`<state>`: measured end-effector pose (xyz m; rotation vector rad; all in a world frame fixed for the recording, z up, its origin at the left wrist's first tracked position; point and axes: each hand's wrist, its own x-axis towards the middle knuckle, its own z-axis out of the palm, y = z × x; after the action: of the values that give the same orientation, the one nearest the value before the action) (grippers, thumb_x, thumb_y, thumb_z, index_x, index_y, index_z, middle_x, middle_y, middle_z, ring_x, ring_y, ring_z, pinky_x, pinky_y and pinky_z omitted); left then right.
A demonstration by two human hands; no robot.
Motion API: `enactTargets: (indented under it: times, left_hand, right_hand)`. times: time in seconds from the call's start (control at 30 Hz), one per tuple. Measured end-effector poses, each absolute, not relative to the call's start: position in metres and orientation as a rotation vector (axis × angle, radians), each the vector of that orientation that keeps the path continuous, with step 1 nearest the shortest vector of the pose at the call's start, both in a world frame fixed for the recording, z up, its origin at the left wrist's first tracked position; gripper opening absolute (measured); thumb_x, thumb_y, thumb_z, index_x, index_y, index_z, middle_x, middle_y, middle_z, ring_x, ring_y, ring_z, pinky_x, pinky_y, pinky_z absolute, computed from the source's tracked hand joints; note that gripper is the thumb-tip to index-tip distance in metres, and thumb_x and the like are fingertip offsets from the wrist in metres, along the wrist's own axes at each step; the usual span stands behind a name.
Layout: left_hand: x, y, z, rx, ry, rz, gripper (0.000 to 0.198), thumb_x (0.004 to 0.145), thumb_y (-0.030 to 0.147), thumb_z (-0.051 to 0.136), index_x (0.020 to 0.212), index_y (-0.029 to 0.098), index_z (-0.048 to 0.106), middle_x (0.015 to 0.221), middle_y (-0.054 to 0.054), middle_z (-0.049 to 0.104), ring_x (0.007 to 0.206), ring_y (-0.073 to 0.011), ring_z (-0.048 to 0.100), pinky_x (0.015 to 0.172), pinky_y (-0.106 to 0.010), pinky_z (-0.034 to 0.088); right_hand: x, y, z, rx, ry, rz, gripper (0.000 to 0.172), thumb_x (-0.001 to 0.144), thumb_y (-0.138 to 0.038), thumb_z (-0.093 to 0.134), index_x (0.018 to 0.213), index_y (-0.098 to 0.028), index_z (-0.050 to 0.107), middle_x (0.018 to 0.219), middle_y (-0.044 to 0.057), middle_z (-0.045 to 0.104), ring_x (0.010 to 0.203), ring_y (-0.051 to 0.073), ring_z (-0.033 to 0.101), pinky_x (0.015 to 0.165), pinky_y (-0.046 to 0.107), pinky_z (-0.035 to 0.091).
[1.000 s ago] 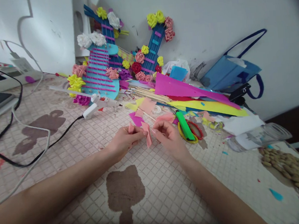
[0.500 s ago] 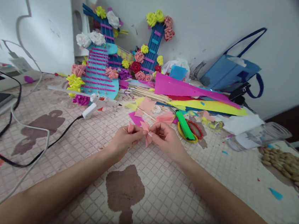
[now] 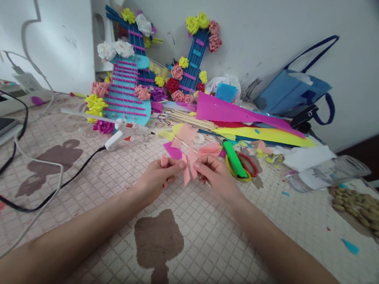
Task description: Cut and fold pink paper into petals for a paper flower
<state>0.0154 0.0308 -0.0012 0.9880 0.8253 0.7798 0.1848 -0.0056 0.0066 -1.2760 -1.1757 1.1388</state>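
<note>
Pinched in the fingers of my left hand [image 3: 161,176] is a folded pink paper piece [image 3: 186,169], and more pink paper shows between its fingers at the back. My right hand [image 3: 215,175] pinches a second pink paper strip [image 3: 192,164]. A narrow gap separates the two pieces, held upright above the table. Just beyond the hands lie pink paper scraps [image 3: 209,150] and a magenta scrap [image 3: 173,151]. Close to my right hand are a green-handled cutter [image 3: 234,159] and scissors with red and yellow handles [image 3: 250,162].
A white glue gun [image 3: 124,134] lies behind my left hand, its black cord running left. Paper-flower crafts [image 3: 123,90] lean at the back. Wooden sticks [image 3: 187,118] and coloured sheets [image 3: 237,113] lie behind the hands. At right are a clear jar [image 3: 341,170] and peanuts [image 3: 361,212].
The pink pieces, together between my fingertips before, are now apart. My right hand has shifted slightly right with one strip, while my left hand stays nearly in place.
</note>
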Motion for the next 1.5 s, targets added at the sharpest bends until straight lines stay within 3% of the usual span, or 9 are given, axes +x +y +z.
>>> enactTargets:
  times: [0.33, 0.57, 1.07, 1.3, 1.4, 1.5]
  left_hand:
    - [0.017, 0.032, 0.001, 0.864, 0.775, 0.813, 0.027, 0.066, 0.026, 0.078, 0.084, 0.014, 0.062, 0.071, 0.001, 0.055, 0.052, -0.0045, 0.037, 0.048, -0.023, 0.019]
    - [0.018, 0.030, -0.001, 0.907, 0.722, 0.797, 0.023, 0.069, 0.029, 0.076, 0.079, 0.012, 0.064, 0.069, 0.000, 0.055, 0.053, -0.0044, 0.035, 0.048, -0.022, 0.021]
    - [0.018, 0.030, -0.006, 1.033, 0.824, 0.792, 0.028, 0.074, 0.039, 0.071, 0.072, 0.014, 0.058, 0.061, 0.002, 0.045, 0.051, -0.0058, 0.033, 0.044, -0.024, 0.016]
    - [0.018, 0.029, -0.005, 1.070, 0.811, 0.775, 0.026, 0.075, 0.037, 0.070, 0.072, 0.013, 0.060, 0.058, 0.000, 0.051, 0.051, -0.0067, 0.035, 0.043, -0.024, 0.015]
    - [0.019, 0.029, -0.001, 0.990, 0.773, 0.798, 0.024, 0.075, 0.033, 0.071, 0.069, 0.012, 0.060, 0.058, 0.000, 0.051, 0.052, -0.0066, 0.038, 0.045, -0.023, 0.019]
    - [0.020, 0.030, 0.003, 0.869, 0.721, 0.836, 0.024, 0.072, 0.030, 0.075, 0.067, 0.011, 0.061, 0.062, -0.001, 0.054, 0.053, -0.0054, 0.039, 0.047, -0.021, 0.024]
  right_hand:
    - [0.178, -0.009, 0.007, -1.288, -1.045, 1.242, 0.019, 0.071, -0.033, 0.068, 0.068, -0.019, 0.056, 0.061, -0.004, 0.051, 0.049, 0.008, 0.041, 0.046, 0.023, 0.033]
    - [0.177, -0.009, 0.000, -1.331, -1.235, 1.081, 0.017, 0.078, -0.033, 0.063, 0.071, -0.018, 0.057, 0.064, -0.004, 0.052, 0.054, 0.009, 0.043, 0.049, 0.023, 0.034]
    - [0.174, -0.011, -0.002, -1.359, -1.271, 1.117, 0.016, 0.078, -0.030, 0.061, 0.070, -0.018, 0.057, 0.063, -0.003, 0.053, 0.055, 0.010, 0.044, 0.050, 0.024, 0.033]
    - [0.172, -0.010, 0.004, -1.393, -1.386, 1.004, 0.016, 0.078, -0.029, 0.061, 0.067, -0.017, 0.056, 0.062, -0.003, 0.055, 0.056, 0.010, 0.047, 0.054, 0.025, 0.037]
    - [0.171, -0.013, 0.005, -1.352, -1.428, 0.903, 0.010, 0.081, -0.028, 0.058, 0.082, -0.018, 0.059, 0.070, -0.001, 0.059, 0.063, 0.012, 0.053, 0.059, 0.026, 0.043]
    - [0.168, -0.016, 0.004, -1.321, -1.543, 0.715, 0.026, 0.084, -0.024, 0.054, 0.110, -0.020, 0.058, 0.089, 0.004, 0.062, 0.076, 0.014, 0.058, 0.061, 0.026, 0.047]
